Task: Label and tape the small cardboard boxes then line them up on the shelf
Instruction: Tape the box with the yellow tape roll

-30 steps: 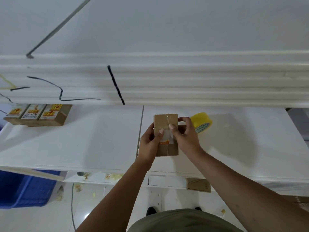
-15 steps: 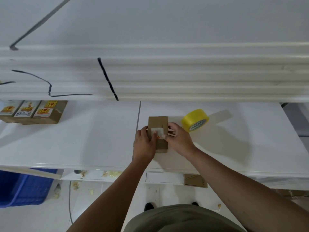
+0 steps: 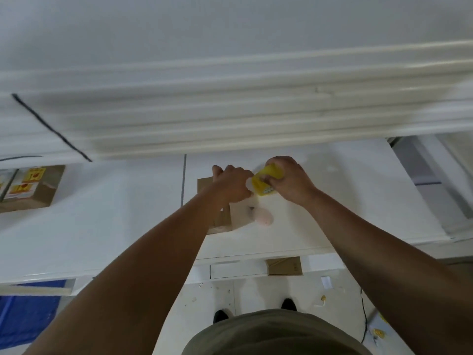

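Observation:
A small brown cardboard box lies on the white shelf, partly hidden under my left forearm. A pale pinkish-white scrap lies against its right side. My right hand grips the yellow tape roll just above the shelf, behind the box. My left hand has curled fingers meeting the roll's left edge and seems to pinch the tape's loose end. At the far left of the shelf stand labelled cardboard boxes in a row, cut off by the frame edge.
Stacked white boards run along the back of the shelf. A blue crate sits on the floor at lower left. A flat cardboard piece shows under the shelf's front edge. A black cable lies on the floor at right.
Both hands have left the box, which now lies on the shelf. My right hand has picked up the tape roll and my left hand has joined it. The view has shifted right.

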